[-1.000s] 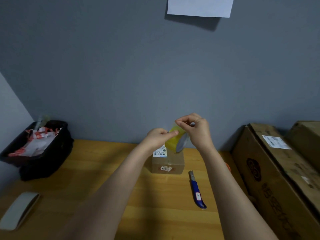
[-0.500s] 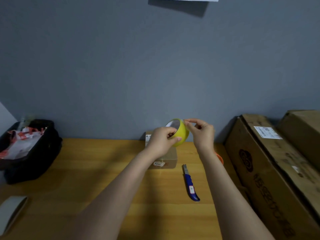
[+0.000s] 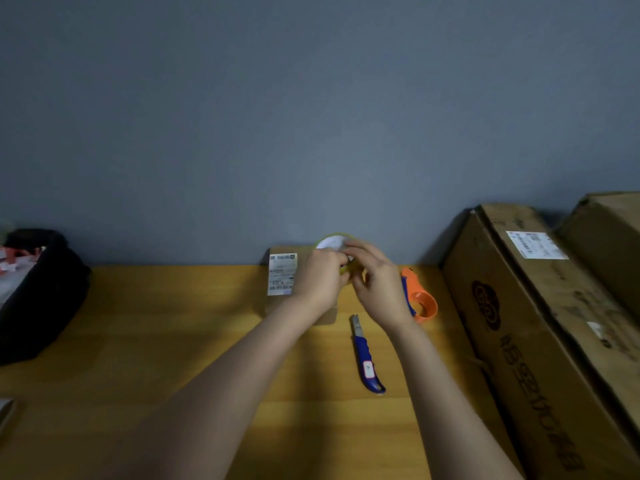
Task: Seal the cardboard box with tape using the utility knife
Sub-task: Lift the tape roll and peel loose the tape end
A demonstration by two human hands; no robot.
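A small cardboard box (image 3: 282, 299) with a white label stands on the wooden table against the wall. Over its right part my left hand (image 3: 320, 278) grips a yellow-green roll of tape (image 3: 330, 241), whose top edge shows above my fingers. My right hand (image 3: 379, 282) is close against the roll, fingers curled at its edge; the tape end is hidden. The blue utility knife (image 3: 365, 358) lies on the table just right of the box, blade toward the wall.
An orange tape dispenser (image 3: 420, 301) sits right of my hands. Large cardboard boxes (image 3: 540, 323) line the right side. A black bag (image 3: 38, 292) with red-white scraps stands at the far left. A grey wall rises behind the table (image 3: 156, 341).
Both hands have come down with the tape roll from mid-air to the top of the small box. The view has tilted down, revealing the orange dispenser.
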